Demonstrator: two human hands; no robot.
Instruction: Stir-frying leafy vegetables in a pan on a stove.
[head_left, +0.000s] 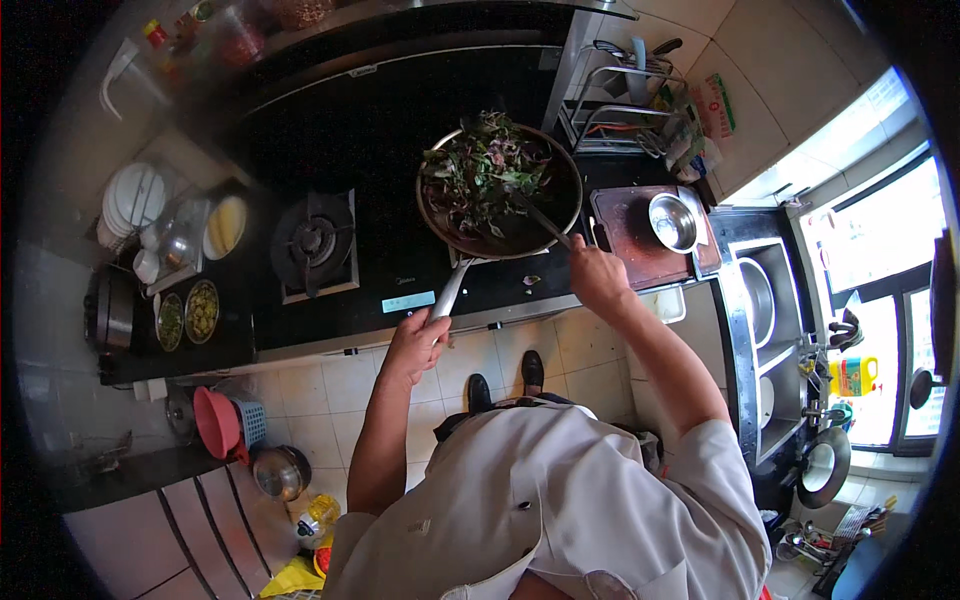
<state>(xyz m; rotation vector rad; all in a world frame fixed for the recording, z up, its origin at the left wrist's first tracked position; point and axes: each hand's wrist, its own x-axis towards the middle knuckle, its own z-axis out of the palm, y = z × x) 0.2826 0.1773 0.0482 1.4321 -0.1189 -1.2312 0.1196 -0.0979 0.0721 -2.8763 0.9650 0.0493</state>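
A wok (555, 217) full of purple-green leafy vegetables (487, 169) sits over the right side of the black gas stove. My left hand (418, 343) is closed around the wok's metal handle (450, 292), which points down towards me. My right hand (598, 276) grips the handle of a dark spatula (547, 223) at the wok's right rim. The spatula's blade is hidden among the leaves. Bits of vegetable (532, 280) lie on the stove top just below the wok.
A second burner (313, 238) is to the left, with dishes of chopped food (202, 311) beyond it. At right are a cutting board (626, 238) with a metal bowl (672, 223), a knife rack (622, 112) and a double sink (780, 360). A wok lid or pan (834, 469) stands beside the sink.
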